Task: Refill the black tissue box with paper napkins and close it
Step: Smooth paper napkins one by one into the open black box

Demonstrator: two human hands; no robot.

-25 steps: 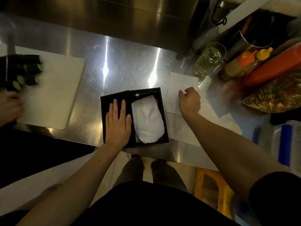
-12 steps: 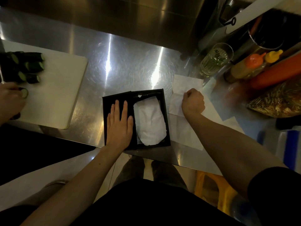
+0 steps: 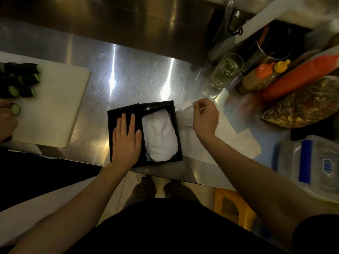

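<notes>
The black tissue box [image 3: 178,129] lies open near the front edge of the steel counter. Its right half holds a stack of white napkins [image 3: 161,136]. My left hand [image 3: 127,139] rests flat, fingers spread, on the left half, the black lid [image 3: 111,125]. My right hand [image 3: 205,119] sits just right of the box, fingers pinched on a white paper napkin [image 3: 185,111] whose top edge is lifted off the counter. More napkins [image 3: 238,143] lie spread flat beyond it.
A white cutting board [image 3: 55,107] with cut cucumber [image 3: 22,79] lies at the left, with another person's hand [image 3: 6,120] on it. At the right stand a glass [image 3: 226,70], sauce bottles [image 3: 260,76], a bag of food [image 3: 308,103] and a plastic container [image 3: 311,165].
My right hand has gone from pressing on the loose napkins to pinching one and lifting its edge toward the box. My left hand stays flat on the lid.
</notes>
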